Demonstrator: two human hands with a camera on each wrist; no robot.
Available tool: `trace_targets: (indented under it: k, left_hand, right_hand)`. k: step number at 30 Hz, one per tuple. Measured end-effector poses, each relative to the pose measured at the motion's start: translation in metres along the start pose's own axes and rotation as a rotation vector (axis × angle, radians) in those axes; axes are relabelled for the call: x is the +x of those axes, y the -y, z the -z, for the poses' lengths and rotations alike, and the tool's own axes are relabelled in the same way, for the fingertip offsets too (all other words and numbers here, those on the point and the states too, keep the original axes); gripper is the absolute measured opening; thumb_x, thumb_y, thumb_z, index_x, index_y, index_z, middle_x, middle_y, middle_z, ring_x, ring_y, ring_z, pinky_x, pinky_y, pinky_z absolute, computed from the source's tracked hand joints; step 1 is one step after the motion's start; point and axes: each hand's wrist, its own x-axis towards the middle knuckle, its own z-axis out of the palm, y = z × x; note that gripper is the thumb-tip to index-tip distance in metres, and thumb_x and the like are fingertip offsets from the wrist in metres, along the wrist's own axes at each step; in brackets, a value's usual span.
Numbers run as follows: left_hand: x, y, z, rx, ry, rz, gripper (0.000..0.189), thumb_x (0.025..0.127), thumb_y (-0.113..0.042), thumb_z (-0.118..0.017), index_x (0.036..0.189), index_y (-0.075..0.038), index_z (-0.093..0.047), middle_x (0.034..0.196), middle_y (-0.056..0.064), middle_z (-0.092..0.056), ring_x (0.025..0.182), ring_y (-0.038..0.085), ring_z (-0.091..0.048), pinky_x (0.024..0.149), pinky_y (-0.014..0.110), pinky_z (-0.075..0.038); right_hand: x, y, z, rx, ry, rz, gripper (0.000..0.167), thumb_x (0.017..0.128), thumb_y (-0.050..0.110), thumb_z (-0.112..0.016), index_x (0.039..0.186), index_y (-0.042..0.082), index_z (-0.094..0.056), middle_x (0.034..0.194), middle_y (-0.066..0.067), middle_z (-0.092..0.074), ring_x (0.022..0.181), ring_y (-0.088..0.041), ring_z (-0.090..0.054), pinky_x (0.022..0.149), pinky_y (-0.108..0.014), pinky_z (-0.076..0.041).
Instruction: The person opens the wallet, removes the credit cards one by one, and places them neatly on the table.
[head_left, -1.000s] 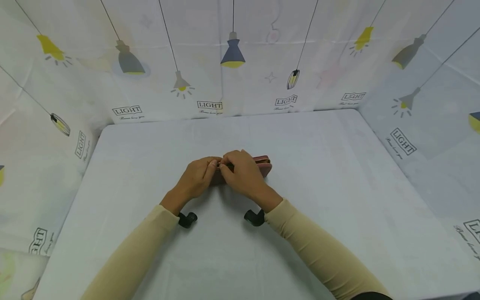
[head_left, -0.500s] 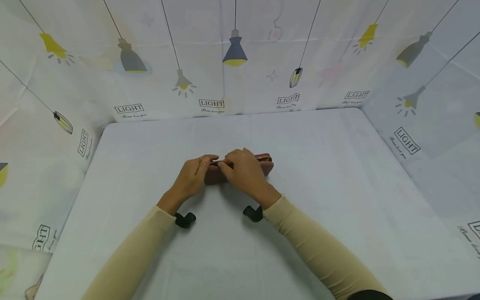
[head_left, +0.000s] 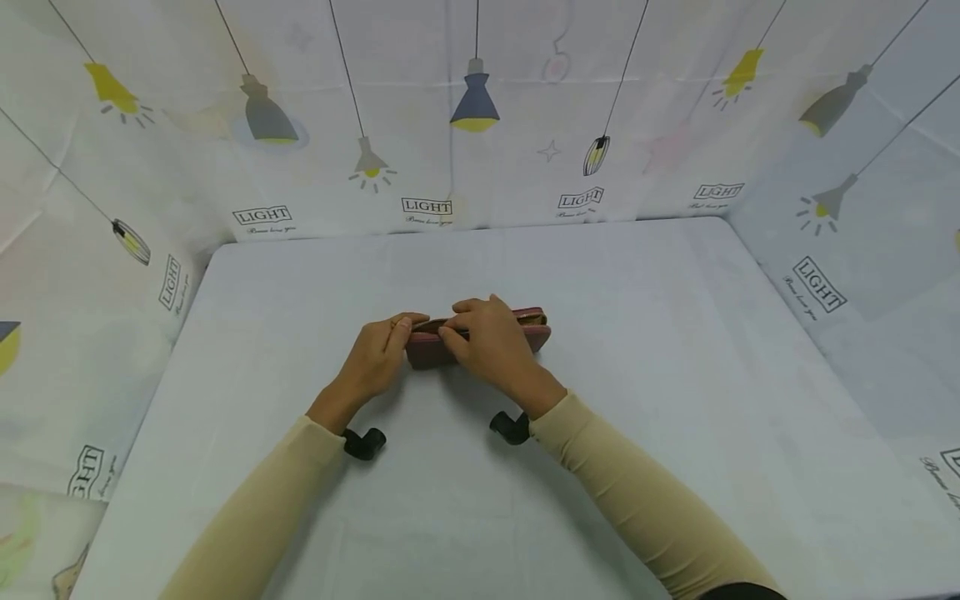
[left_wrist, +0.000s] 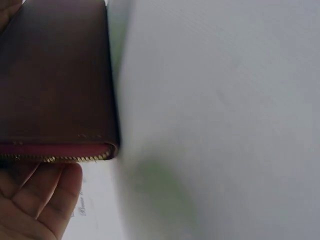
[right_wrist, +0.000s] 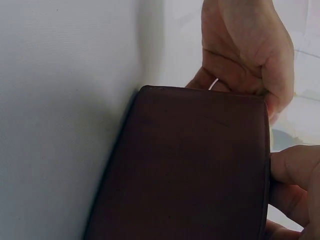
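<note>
A dark red-brown zip-around wallet (head_left: 431, 354) stands on its long edge on the table, zipper side up, its top parted. My left hand (head_left: 375, 354) is at the wallet's left end, thumb and index finger pinched together at the zipper line; the zipper pull itself is hidden. Over the middle of the top edge, my right hand (head_left: 491, 346) grips the near wall, fingers curled at the opening. Gold zipper teeth (left_wrist: 95, 157) show along the end in the left wrist view, near the left fingers. In the right wrist view, the wallet's flat side (right_wrist: 190, 160) fills the lower middle.
A white cloth covers the table (head_left: 637, 350). Behind and at both sides hang white curtains (head_left: 510, 183) printed with lamps. Black wrist-worn devices (head_left: 365, 443) sit below both wrists, close above the tabletop.
My left hand has slid left along the zipper line to the wallet's end, and more of the parted top shows. My right hand stays at the middle; the wallet has hardly moved.
</note>
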Motion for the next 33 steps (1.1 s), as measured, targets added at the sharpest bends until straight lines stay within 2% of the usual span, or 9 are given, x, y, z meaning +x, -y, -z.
trace_targets:
  k: [3, 9, 13, 15, 19, 24, 27, 30, 33]
  left_hand:
    - [-0.002, 0.004, 0.0, -0.031, -0.008, 0.02, 0.051, 0.114, -0.026, -0.029, 0.134, -0.001, -0.068, 0.13, 0.015, -0.071, 0.118, 0.031, -0.068, 0.099, 0.05, -0.054]
    - [-0.006, 0.012, -0.003, -0.132, -0.003, 0.089, 0.052, 0.115, -0.028, -0.029, 0.136, 0.002, -0.066, 0.127, 0.018, -0.071, 0.11, 0.031, -0.069, 0.093, 0.047, -0.057]
    - [-0.009, 0.014, -0.004, -0.153, 0.007, 0.162, 0.056, 0.114, -0.033, -0.027, 0.138, 0.001, -0.064, 0.133, 0.018, -0.068, 0.122, 0.034, -0.063, 0.103, 0.051, -0.05]
    - [-0.011, 0.015, -0.005, -0.156, 0.0, 0.196, 0.056, 0.114, -0.034, -0.027, 0.13, 0.001, -0.067, 0.125, 0.017, -0.069, 0.12, 0.033, -0.062, 0.103, 0.05, -0.048]
    - [-0.011, 0.016, -0.006, -0.151, 0.001, 0.225, 0.055, 0.114, -0.032, -0.026, 0.122, 0.002, -0.068, 0.124, 0.018, -0.069, 0.123, 0.034, -0.061, 0.107, 0.051, -0.046]
    - [-0.009, 0.017, -0.007, -0.137, 0.021, 0.259, 0.055, 0.113, -0.031, -0.026, 0.135, 0.001, -0.066, 0.139, 0.019, -0.065, 0.135, 0.035, -0.056, 0.113, 0.053, -0.043]
    - [-0.008, 0.017, -0.007, -0.115, 0.018, 0.28, 0.053, 0.114, -0.03, -0.027, 0.118, 0.002, -0.069, 0.127, 0.019, -0.067, 0.126, 0.033, -0.058, 0.111, 0.051, -0.044]
    - [-0.007, 0.017, -0.008, -0.108, 0.024, 0.285, 0.047, 0.114, -0.028, -0.028, 0.094, 0.001, -0.061, 0.107, 0.016, -0.063, 0.11, 0.03, -0.057, 0.102, 0.047, -0.045]
    - [-0.007, 0.016, -0.007, -0.108, 0.03, 0.278, 0.043, 0.114, -0.025, -0.029, 0.086, -0.002, -0.053, 0.093, 0.011, -0.055, 0.097, 0.026, -0.052, 0.092, 0.042, -0.043]
  right_hand:
    - [-0.001, 0.001, 0.0, -0.012, -0.002, 0.003, 0.025, 0.103, 0.025, -0.066, 0.103, 0.007, -0.084, 0.126, -0.015, -0.074, 0.127, -0.029, -0.066, 0.119, -0.059, -0.036]
    - [-0.002, 0.0, 0.0, -0.009, -0.009, -0.005, 0.025, 0.104, 0.024, -0.065, 0.105, 0.008, -0.083, 0.126, -0.015, -0.074, 0.127, -0.028, -0.065, 0.119, -0.059, -0.036]
    - [-0.002, 0.0, -0.001, -0.005, -0.006, -0.006, 0.025, 0.104, 0.025, -0.065, 0.106, 0.007, -0.083, 0.127, -0.016, -0.073, 0.128, -0.028, -0.065, 0.119, -0.059, -0.035]
    - [-0.002, 0.0, -0.001, -0.005, -0.004, -0.008, 0.025, 0.104, 0.025, -0.065, 0.107, 0.007, -0.083, 0.127, -0.016, -0.073, 0.128, -0.028, -0.065, 0.12, -0.059, -0.035]
    - [-0.002, 0.001, 0.0, -0.004, 0.003, -0.009, 0.026, 0.104, 0.026, -0.065, 0.109, 0.006, -0.082, 0.129, -0.015, -0.072, 0.128, -0.028, -0.064, 0.12, -0.058, -0.034]
    - [-0.002, 0.002, 0.001, -0.003, 0.008, -0.01, 0.026, 0.104, 0.025, -0.065, 0.11, 0.006, -0.082, 0.13, -0.015, -0.072, 0.129, -0.028, -0.064, 0.12, -0.058, -0.034]
    - [-0.002, 0.002, 0.001, -0.007, 0.005, -0.005, 0.026, 0.103, 0.025, -0.066, 0.11, 0.006, -0.082, 0.13, -0.015, -0.072, 0.129, -0.029, -0.064, 0.12, -0.058, -0.035]
    - [-0.002, 0.002, 0.0, -0.007, 0.001, 0.003, 0.025, 0.103, 0.025, -0.066, 0.11, 0.006, -0.082, 0.129, -0.016, -0.072, 0.129, -0.029, -0.064, 0.119, -0.059, -0.035]
    - [-0.002, 0.002, 0.0, 0.0, 0.0, 0.004, 0.025, 0.103, 0.024, -0.066, 0.11, 0.007, -0.082, 0.128, -0.016, -0.073, 0.129, -0.029, -0.064, 0.12, -0.059, -0.034]
